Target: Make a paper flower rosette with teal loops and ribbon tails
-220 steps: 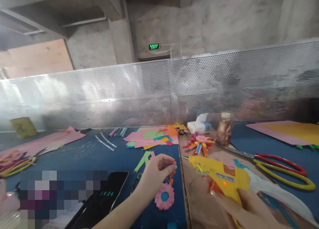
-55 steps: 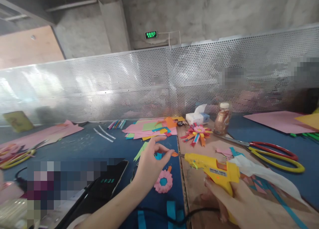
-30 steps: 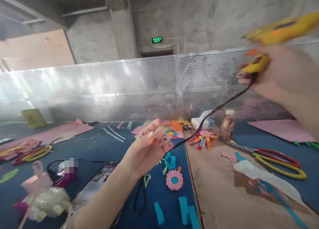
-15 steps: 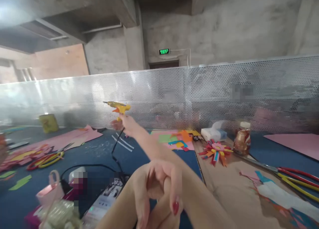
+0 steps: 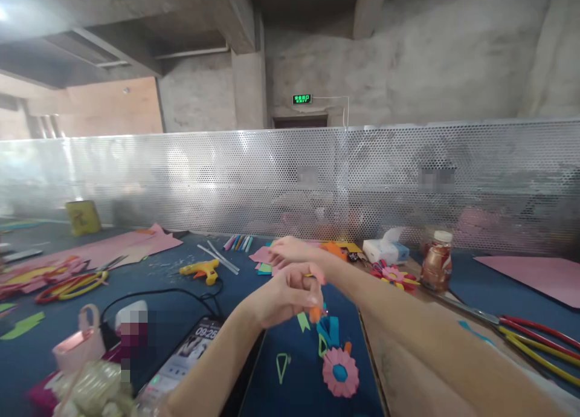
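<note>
My left hand [image 5: 290, 296] hovers over the middle of the blue mat, fingers bent and pinched on a small orange paper strip [image 5: 316, 313]. Beyond it, my right hand [image 5: 289, 251] reaches across to the coloured paper pieces [image 5: 260, 260] at the back, its fingers loosely stretched and apart; nothing shows in them. On the mat below lie a pink paper flower [image 5: 341, 373] with a blue centre, blue paper loops [image 5: 330, 331] and a green paper loop [image 5: 283, 367]. A yellow glue gun [image 5: 200, 271] rests on its side at left.
Glue sticks [image 5: 220, 257] and several markers [image 5: 238, 243] lie behind the glue gun. A phone [image 5: 185, 362] and a pink basket [image 5: 78, 347] are front left. Right are a tissue pack [image 5: 385, 249], a brown jar [image 5: 437, 266] and scissors [image 5: 534, 329]. A perforated metal screen [image 5: 254, 181] stands behind.
My right hand has let go of the glue gun, now down on the table, and moved right to the paper pieces. My left hand has risen; the orange strip and pink flower have come into view.
</note>
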`<state>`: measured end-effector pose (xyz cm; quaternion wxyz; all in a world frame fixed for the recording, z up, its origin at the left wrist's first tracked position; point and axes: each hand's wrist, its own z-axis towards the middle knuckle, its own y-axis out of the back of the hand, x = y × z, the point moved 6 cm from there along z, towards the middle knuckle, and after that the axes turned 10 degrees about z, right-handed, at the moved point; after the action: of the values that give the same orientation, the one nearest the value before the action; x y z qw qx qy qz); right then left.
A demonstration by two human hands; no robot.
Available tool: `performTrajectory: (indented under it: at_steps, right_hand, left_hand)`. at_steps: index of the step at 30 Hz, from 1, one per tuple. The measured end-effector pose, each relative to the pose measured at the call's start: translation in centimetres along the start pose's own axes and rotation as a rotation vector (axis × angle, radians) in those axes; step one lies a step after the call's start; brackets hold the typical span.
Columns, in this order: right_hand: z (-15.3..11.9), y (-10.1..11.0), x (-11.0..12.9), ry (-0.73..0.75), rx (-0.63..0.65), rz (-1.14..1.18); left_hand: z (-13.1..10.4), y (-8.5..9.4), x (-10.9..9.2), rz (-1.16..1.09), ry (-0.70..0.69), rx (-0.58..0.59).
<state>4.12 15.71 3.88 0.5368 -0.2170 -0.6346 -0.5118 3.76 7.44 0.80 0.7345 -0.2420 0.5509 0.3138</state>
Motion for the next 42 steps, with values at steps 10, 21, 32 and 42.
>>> performTrajectory:
  at_steps: [10, 21, 32, 42]
  right_hand:
    - [-15.2, 7.1, -5.4, 0.082, 0.06, -0.304]
    - [-18.3, 6.5, -7.9, -0.058, 0.046, -0.272]
    - [-18.1, 6.7, -12.6, -0.113, -0.142, 0.183]
    - [-18.2, 6.5, -14.4, -0.176, -0.245, 0.455]
  left_hand:
    - [1.0, -1.7, 3.6, 0.499, 0.192, -0.08]
    - [0.9, -5.3, 4.6, 0.596, 0.216, -0.144]
    - [0.5, -3.1, 4.1, 1.31, 0.126, -0.009]
    - [0.5, -3.2, 4.8, 1.239, 0.212, 0.066]
